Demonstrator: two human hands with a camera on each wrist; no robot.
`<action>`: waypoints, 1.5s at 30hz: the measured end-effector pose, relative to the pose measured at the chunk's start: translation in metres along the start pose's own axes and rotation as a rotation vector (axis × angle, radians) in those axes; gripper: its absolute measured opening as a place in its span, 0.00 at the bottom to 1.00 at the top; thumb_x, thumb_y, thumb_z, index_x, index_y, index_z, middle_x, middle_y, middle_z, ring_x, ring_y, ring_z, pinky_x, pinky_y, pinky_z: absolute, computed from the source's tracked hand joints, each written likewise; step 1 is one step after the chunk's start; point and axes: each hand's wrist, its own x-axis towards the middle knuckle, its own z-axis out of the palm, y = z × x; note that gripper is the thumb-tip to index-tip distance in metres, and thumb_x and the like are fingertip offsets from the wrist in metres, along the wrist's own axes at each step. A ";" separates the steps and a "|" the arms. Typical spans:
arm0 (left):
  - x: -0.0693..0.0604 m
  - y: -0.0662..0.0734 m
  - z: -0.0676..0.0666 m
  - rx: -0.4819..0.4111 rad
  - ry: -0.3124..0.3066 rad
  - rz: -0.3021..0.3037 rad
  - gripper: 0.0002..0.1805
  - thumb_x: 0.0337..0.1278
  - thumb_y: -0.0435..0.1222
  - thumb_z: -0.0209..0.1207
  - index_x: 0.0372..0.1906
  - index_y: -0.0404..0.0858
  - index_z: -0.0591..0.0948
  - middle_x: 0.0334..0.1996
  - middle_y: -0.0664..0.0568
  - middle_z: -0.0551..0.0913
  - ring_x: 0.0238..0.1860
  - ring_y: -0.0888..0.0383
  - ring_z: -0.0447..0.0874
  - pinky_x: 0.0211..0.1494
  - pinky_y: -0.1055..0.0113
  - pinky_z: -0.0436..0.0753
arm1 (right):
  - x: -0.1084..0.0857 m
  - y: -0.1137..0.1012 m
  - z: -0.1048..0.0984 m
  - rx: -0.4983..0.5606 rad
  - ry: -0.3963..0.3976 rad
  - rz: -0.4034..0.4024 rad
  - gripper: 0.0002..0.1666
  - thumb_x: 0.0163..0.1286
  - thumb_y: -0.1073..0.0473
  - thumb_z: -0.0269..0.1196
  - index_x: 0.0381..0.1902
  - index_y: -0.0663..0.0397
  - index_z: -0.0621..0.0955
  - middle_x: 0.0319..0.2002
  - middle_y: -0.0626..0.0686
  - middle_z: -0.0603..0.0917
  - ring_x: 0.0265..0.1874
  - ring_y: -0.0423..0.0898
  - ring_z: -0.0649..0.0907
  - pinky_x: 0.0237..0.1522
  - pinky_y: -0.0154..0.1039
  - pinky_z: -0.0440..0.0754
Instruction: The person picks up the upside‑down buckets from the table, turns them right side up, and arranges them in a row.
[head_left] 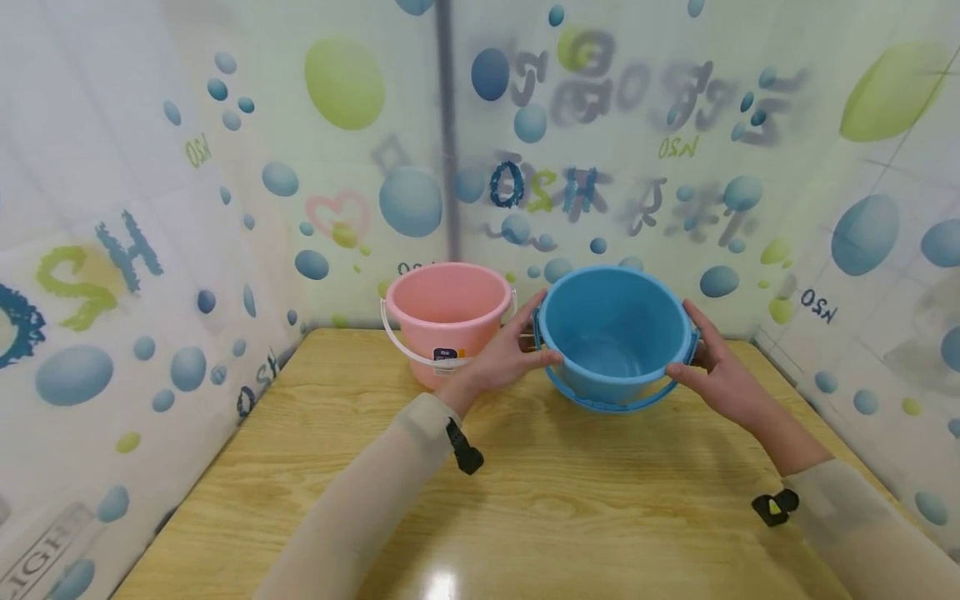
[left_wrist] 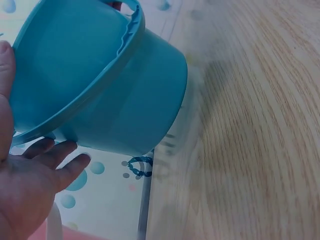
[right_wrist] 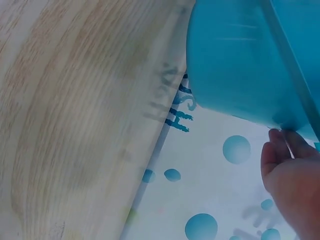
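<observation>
A blue bucket [head_left: 615,325] is between my two hands, its mouth tilted towards me and its blue handle hanging along the front. My left hand [head_left: 510,354] grips the left side of its rim, thumb at the front edge and fingers behind. On the opposite side, my right hand [head_left: 716,375] holds the rim in the same way. Both wrist views show fingertips against the outer wall of the bucket [left_wrist: 135,95]. Whether its base touches the table cannot be told. Just left of my left hand, a pink bucket [head_left: 427,367] stands upright with a white handle.
The wooden table [head_left: 540,500] reaches back to a wall sheet [head_left: 345,208] printed with blue and green dots and lettering. Similar printed sheets flank the table at left and right. Dark straps [head_left: 465,448] sit on both sleeves.
</observation>
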 end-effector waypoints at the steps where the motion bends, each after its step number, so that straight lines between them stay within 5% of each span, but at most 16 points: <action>1: 0.000 0.000 0.001 -0.004 0.005 -0.004 0.57 0.74 0.47 0.70 0.92 0.60 0.44 0.83 0.36 0.66 0.77 0.35 0.77 0.73 0.44 0.85 | 0.001 0.000 0.001 0.008 0.002 0.001 0.60 0.84 0.63 0.63 0.92 0.39 0.34 0.79 0.81 0.64 0.70 0.77 0.76 0.49 0.23 0.82; 6: 0.003 -0.001 0.003 0.005 0.030 -0.022 0.52 0.78 0.47 0.66 0.91 0.66 0.45 0.85 0.40 0.65 0.78 0.36 0.76 0.74 0.44 0.84 | 0.003 0.001 0.004 0.004 0.027 0.003 0.56 0.86 0.62 0.60 0.92 0.48 0.36 0.77 0.83 0.66 0.69 0.64 0.81 0.51 0.20 0.81; 12: 0.007 -0.004 0.005 0.020 0.033 -0.038 0.50 0.81 0.49 0.63 0.92 0.63 0.44 0.88 0.44 0.60 0.83 0.39 0.69 0.79 0.43 0.78 | 0.006 0.004 0.006 -0.008 0.010 0.046 0.52 0.89 0.58 0.56 0.92 0.50 0.35 0.76 0.82 0.68 0.72 0.79 0.75 0.52 0.18 0.78; 21: 0.015 -0.017 0.010 0.072 0.050 -0.022 0.51 0.78 0.63 0.58 0.92 0.58 0.45 0.88 0.47 0.61 0.86 0.43 0.65 0.82 0.46 0.77 | 0.009 0.008 0.006 -0.027 0.002 0.094 0.49 0.91 0.53 0.52 0.91 0.55 0.36 0.77 0.81 0.68 0.74 0.75 0.75 0.53 0.18 0.75; 27: 0.018 -0.015 0.012 0.050 0.038 -0.096 0.47 0.81 0.61 0.57 0.91 0.67 0.44 0.87 0.44 0.63 0.84 0.41 0.68 0.78 0.43 0.80 | 0.009 0.011 0.004 -0.018 0.008 0.115 0.47 0.92 0.50 0.50 0.91 0.55 0.38 0.76 0.81 0.70 0.62 0.36 0.82 0.54 0.19 0.77; 29: 0.019 -0.014 0.013 0.040 0.032 -0.126 0.47 0.80 0.64 0.56 0.90 0.70 0.43 0.87 0.43 0.63 0.84 0.40 0.69 0.77 0.43 0.81 | 0.010 0.012 0.004 -0.021 0.009 0.124 0.46 0.92 0.50 0.49 0.91 0.56 0.38 0.75 0.81 0.71 0.59 0.31 0.81 0.54 0.20 0.76; 36: 0.023 -0.010 0.015 0.040 0.040 -0.181 0.49 0.77 0.69 0.55 0.90 0.72 0.41 0.86 0.41 0.64 0.81 0.42 0.73 0.71 0.47 0.86 | 0.013 0.015 0.002 -0.010 0.007 0.131 0.46 0.93 0.49 0.48 0.91 0.56 0.38 0.75 0.81 0.70 0.69 0.66 0.80 0.54 0.20 0.76; 45: 0.026 -0.010 0.017 0.012 0.066 -0.184 0.49 0.77 0.67 0.57 0.89 0.73 0.42 0.85 0.40 0.65 0.82 0.40 0.71 0.74 0.42 0.83 | 0.020 0.016 0.001 0.016 -0.019 0.118 0.45 0.93 0.48 0.44 0.90 0.58 0.36 0.80 0.82 0.63 0.74 0.77 0.75 0.56 0.20 0.75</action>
